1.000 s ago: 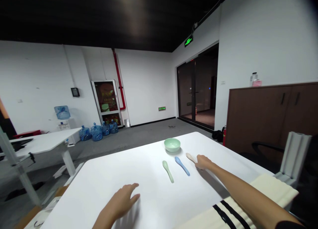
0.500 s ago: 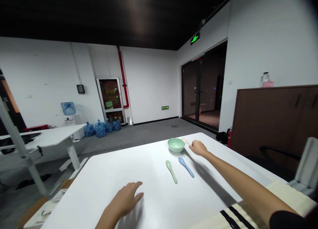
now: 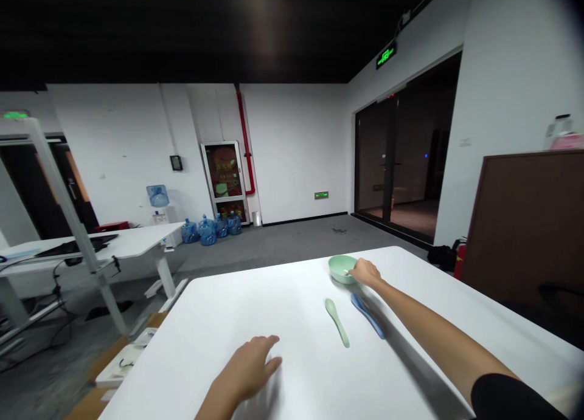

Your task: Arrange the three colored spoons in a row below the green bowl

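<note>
A light green bowl point(image 3: 336, 273) stands near the far edge of the white table point(image 3: 292, 310). My right hand point(image 3: 366, 273) is at the bowl's right rim, its fingers closed on a pale spoon point(image 3: 347, 272). The tip of that spoon shows over the inside of the bowl; the handle is mostly hidden by my fingers. Nearer to me lie a green spoon point(image 3: 337, 323) and, to its right, a blue spoon point(image 3: 367, 316) in my right arm's shadow. My left hand point(image 3: 253, 365) hovers low at the table's front, fingers apart, holding nothing.
Left of the table, cardboard boxes and a white tray point(image 3: 119, 365) sit low. A second white desk point(image 3: 137, 240) stands further left, with large blue water bottles point(image 3: 207, 230) on the floor behind it. A brown cabinet point(image 3: 533, 219) is at the right.
My right hand has brought the pale spoon from beside the bowl to over its inside. The view has swung left, so everything sits further right. My left hand keeps its pose.
</note>
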A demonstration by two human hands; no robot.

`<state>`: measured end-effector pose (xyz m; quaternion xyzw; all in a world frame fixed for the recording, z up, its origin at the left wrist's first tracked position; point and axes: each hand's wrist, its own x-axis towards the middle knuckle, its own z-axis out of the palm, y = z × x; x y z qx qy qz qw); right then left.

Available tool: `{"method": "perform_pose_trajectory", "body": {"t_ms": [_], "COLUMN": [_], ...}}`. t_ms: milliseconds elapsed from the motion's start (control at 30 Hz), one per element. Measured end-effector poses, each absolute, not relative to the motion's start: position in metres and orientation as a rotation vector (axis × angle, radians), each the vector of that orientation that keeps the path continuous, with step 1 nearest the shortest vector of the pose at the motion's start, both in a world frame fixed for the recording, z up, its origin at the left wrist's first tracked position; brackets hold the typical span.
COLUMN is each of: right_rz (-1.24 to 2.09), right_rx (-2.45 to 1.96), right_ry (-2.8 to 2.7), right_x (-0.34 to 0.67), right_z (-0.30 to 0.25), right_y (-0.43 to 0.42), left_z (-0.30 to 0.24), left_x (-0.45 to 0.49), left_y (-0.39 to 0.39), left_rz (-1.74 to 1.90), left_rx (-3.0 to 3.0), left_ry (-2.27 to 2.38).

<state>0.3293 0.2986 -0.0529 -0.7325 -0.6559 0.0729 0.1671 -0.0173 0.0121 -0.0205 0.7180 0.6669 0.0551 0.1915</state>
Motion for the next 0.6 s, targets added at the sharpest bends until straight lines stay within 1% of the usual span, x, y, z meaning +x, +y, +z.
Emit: {"method": "perform_pose_trajectory", "body": {"t_ms": [133, 300, 467, 600], "right_rz": [0.233, 0.267, 0.212, 0.195], "right_rx": [-2.094, -2.055, -1.953, -1.876], "right_ry": [-1.887, -1.898, -1.876, -1.963], "right_x": [0.33, 0.336, 0.356, 0.377], "right_z": [-0.056, -0.046, -0.031, -0.027], "right_y": [0.298, 0.282, 0.242, 0.199], "left_z": [-0.021, -0.018, -0.014, -0.012], "left_x": [-0.018, -0.018, -0.017, -0.019], "left_y": [0.012, 0.011, 0.01, 0.01], "left_rz": [0.151, 0.122, 0.108, 0.104], "left_rx": [2.022, 2.026, 2.045, 2.061], "left_ry": [1.874, 1.876, 1.883, 1.897]}}
